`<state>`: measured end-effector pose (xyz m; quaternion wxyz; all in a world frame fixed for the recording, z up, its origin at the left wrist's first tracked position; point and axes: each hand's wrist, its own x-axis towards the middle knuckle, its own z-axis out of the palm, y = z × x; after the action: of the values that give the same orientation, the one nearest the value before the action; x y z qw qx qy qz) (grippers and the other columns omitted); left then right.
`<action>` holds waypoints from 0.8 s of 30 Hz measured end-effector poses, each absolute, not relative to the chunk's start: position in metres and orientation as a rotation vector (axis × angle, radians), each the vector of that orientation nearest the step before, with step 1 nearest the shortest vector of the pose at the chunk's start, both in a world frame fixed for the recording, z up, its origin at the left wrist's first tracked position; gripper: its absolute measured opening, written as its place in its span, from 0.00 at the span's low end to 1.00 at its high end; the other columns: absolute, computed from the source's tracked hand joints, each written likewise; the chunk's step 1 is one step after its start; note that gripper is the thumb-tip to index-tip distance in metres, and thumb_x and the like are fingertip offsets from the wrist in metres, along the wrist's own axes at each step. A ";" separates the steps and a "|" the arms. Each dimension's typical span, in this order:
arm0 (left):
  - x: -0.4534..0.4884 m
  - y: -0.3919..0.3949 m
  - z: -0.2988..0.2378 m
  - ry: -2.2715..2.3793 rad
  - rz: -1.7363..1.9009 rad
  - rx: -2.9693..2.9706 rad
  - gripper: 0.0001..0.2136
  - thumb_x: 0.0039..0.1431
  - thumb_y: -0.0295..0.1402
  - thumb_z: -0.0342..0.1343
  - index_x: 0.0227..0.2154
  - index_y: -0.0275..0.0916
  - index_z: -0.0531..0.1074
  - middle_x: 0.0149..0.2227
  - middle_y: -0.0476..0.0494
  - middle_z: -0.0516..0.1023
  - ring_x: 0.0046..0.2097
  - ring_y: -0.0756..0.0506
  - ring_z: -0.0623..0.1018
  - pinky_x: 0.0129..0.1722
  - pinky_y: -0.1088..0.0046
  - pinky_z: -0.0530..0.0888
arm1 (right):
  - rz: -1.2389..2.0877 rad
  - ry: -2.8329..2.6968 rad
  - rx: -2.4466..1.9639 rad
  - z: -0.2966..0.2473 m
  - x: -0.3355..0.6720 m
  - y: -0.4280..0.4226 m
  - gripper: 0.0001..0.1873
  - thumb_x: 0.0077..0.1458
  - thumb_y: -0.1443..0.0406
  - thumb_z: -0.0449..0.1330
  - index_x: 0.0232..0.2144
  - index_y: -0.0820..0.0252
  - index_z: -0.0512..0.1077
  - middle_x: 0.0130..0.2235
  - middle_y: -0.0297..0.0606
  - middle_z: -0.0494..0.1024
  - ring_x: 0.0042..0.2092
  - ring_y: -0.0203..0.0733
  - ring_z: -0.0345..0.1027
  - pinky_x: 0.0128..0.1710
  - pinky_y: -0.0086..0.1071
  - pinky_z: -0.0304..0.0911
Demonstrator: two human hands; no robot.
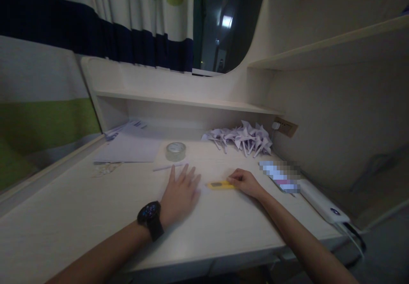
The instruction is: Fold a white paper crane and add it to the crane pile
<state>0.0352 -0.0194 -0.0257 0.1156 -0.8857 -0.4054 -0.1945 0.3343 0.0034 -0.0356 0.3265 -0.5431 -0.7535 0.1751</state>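
Note:
My left hand [179, 192] lies flat on the pale desk [79, 216], fingers stretched out and apart, with a black watch [150, 216] on its wrist. It seems to press on a white sheet that I can barely make out. To its right, my right hand [244, 182] is curled round the end of a yellow utility knife [220, 185], which lies on the desk between the two hands. A roll of clear tape [175, 150] and a thin white stick [168, 167] sit just beyond my left fingers.
A heap of folded white paper pinwheels [243, 139] lies at the back right, below a wall socket [285, 126]. Loose white sheets [128, 147] lie at the back left. A white power bank [322, 201] with cables rests near the right edge. A low shelf [179, 101] spans the back.

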 end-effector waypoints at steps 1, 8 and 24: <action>0.034 -0.020 -0.027 -1.183 -0.561 -2.616 0.22 0.65 0.39 0.44 0.59 0.41 0.62 0.64 0.37 0.59 0.66 0.33 0.52 0.61 0.41 0.40 | 0.455 -1.976 -1.428 -0.035 0.334 0.003 0.14 0.54 0.56 0.60 0.30 0.59 0.80 0.30 0.39 0.75 0.31 0.39 0.67 0.30 0.30 0.59; 0.028 -0.014 -0.037 -1.229 -0.510 -2.844 0.22 0.68 0.42 0.37 0.63 0.48 0.56 0.65 0.40 0.57 0.66 0.35 0.54 0.60 0.42 0.49 | 0.212 -2.212 -1.282 -0.020 0.311 -0.005 0.16 0.53 0.55 0.62 0.41 0.57 0.78 0.38 0.43 0.77 0.41 0.46 0.67 0.44 0.36 0.59; 0.018 0.009 -0.031 -1.153 -0.379 -2.970 0.24 0.68 0.49 0.33 0.63 0.53 0.54 0.67 0.45 0.54 0.67 0.35 0.52 0.62 0.47 0.48 | 0.049 -2.411 -1.208 -0.020 0.282 -0.009 0.12 0.60 0.65 0.57 0.45 0.54 0.76 0.38 0.41 0.72 0.42 0.43 0.62 0.44 0.36 0.58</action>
<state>0.0176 0.0088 -0.0314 -0.0336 -0.9251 -0.3593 -0.1182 0.2824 -0.0093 -0.0202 0.2206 -0.4369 -0.8719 0.0178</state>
